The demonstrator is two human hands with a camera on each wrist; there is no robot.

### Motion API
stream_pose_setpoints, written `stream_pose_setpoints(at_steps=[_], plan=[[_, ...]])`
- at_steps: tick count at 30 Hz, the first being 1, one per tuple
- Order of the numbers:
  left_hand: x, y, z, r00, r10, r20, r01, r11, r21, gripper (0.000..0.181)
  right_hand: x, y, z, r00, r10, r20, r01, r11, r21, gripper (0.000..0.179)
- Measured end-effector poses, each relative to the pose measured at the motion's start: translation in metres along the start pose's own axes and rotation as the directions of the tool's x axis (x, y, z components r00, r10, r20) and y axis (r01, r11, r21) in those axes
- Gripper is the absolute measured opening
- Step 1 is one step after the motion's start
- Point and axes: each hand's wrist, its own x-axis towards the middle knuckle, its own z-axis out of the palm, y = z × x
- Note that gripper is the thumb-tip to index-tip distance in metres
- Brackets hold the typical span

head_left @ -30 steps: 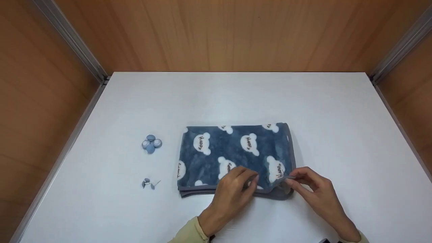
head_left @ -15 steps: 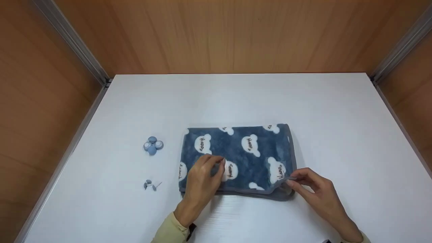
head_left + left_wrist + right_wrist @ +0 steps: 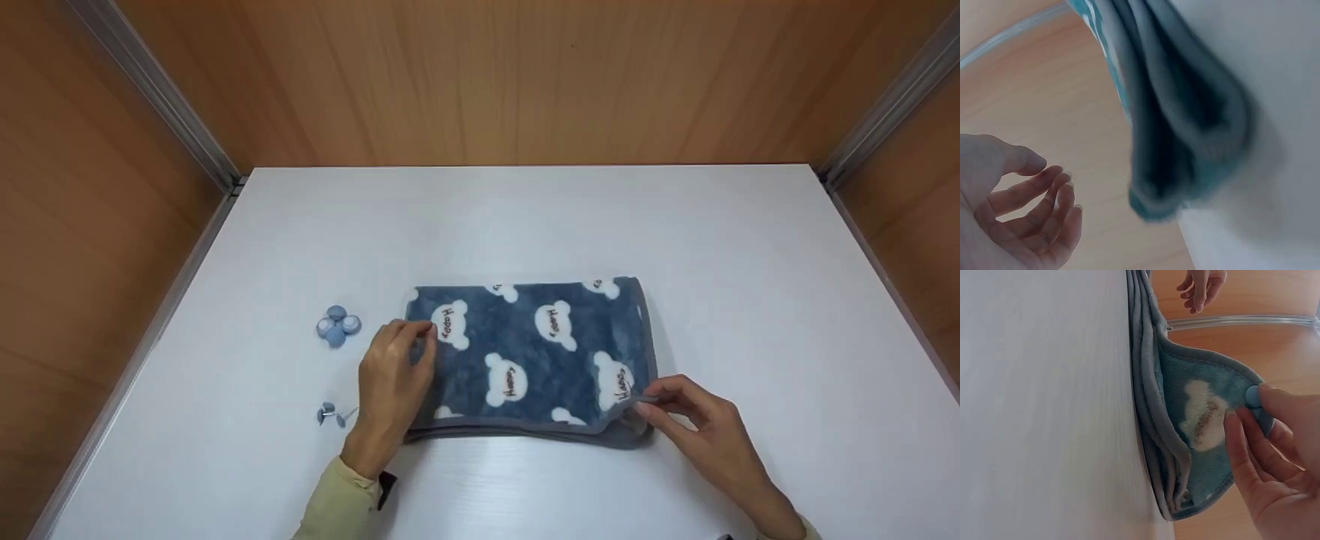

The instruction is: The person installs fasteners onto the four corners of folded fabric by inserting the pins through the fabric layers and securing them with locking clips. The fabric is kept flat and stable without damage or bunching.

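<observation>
A folded blue blanket [image 3: 502, 330] with white bear heads and grey trim lies on the white table. My right hand [image 3: 701, 424] pinches its near right corner and lifts the top layer; the right wrist view shows a round blue button-like piece [image 3: 1252, 396] at that corner, by the thumb. My left hand [image 3: 394, 371] is above the blanket's left side, its fingers loosely curled and holding nothing. In the left wrist view, the folded grey layers [image 3: 1157, 112] stand apart from those fingers.
Left of the blanket, several round blue caps [image 3: 336, 336] sit in a cluster. Nearer me lie several blue-headed pins [image 3: 328, 414], close to the left wrist. Wooden panels [image 3: 480, 82] border the table [image 3: 525, 217] at the back and both sides.
My left hand has moved left across the blanket, from its near edge right of the middle to its left side. The right hand keeps its pinch on the lifted corner.
</observation>
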Motion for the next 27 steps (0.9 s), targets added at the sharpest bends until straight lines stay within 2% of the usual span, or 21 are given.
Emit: stream_pose_setpoints(at_steps=[7,16,19,27], plan=[[0.011,-0.021,-0.008,0.994,-0.106,-0.036,0.107,0.994,0.036,0.011,0.0,0.001,0.0,1.0,0.005,0.008,-0.005,1.0,-0.001,0.026],[0.021,-0.044,-0.016,0.98,-0.143,-0.137,0.157,0.983,0.095,0.008,0.001,0.003,-0.001,1.0,-0.03,0.003,0.03,1.0,0.009,0.027],[0.022,-0.048,-0.019,0.974,-0.184,-0.132,0.2,0.973,0.12,0.01,0.001,0.004,0.0,0.999,-0.036,0.002,0.036,0.999,0.004,0.026],[0.021,-0.057,-0.021,0.957,-0.282,-0.073,0.291,0.941,0.175,0.019,0.001,0.003,-0.001,1.0,-0.012,0.003,0.012,1.0,-0.008,0.027]])
